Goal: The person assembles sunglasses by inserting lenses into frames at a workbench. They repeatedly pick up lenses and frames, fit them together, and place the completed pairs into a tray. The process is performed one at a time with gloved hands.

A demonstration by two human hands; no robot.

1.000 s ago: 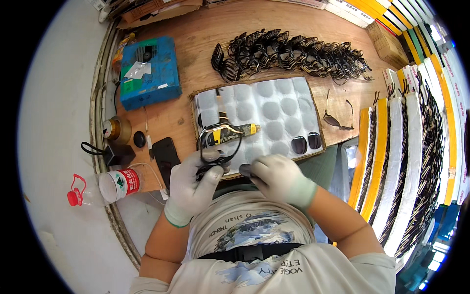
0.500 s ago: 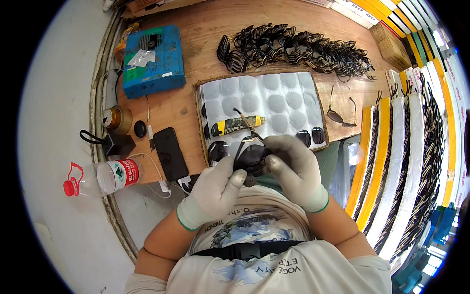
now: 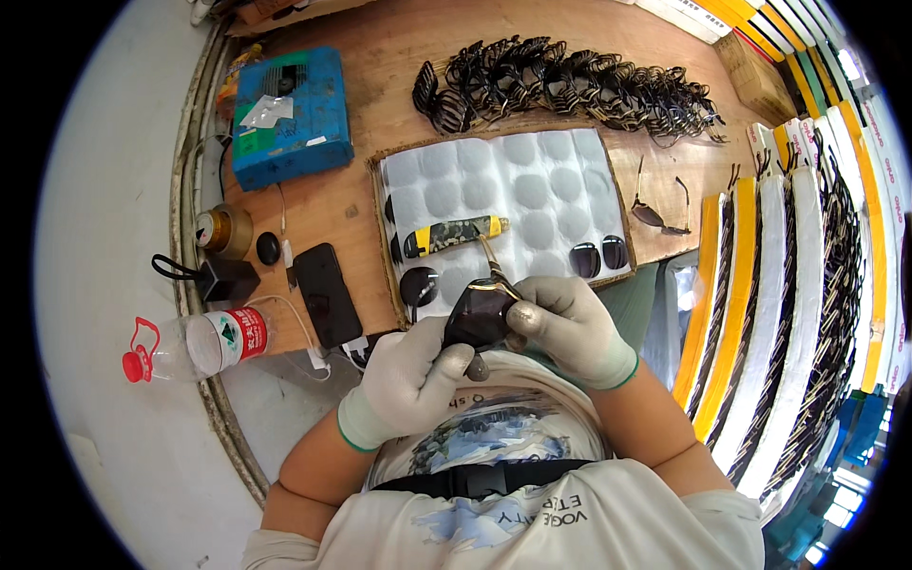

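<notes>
A pair of dark sunglasses [image 3: 480,313] with gold trim is held before my chest, its temple pointing away from me. My left hand [image 3: 408,378], in a whitish glove, grips its left side with the thumb bent over it. My gloved right hand [image 3: 568,331] pinches the right side between thumb and fingers. Just beyond them lies a white padded tray [image 3: 445,193] with round hollows inside a cardboard box. Dark lenses [image 3: 419,285] sit at its near left, and another lens [image 3: 585,259] at its near right. On the padding rests a yellow and camouflage-patterned tool [image 3: 456,235], seemingly a cutter.
A long row of sunglasses frames [image 3: 570,85] runs behind the tray. One loose pair of sunglasses [image 3: 655,217] lies to its right. At left are a blue box [image 3: 293,123], a phone [image 3: 328,294] and a plastic bottle [image 3: 204,344]. Stacked white trays [image 3: 731,313] of frames stand at right.
The sunglasses have turned between my hands, so a dark lens now faces up more fully. My right hand has shifted slightly right and down. The view has moved a little.
</notes>
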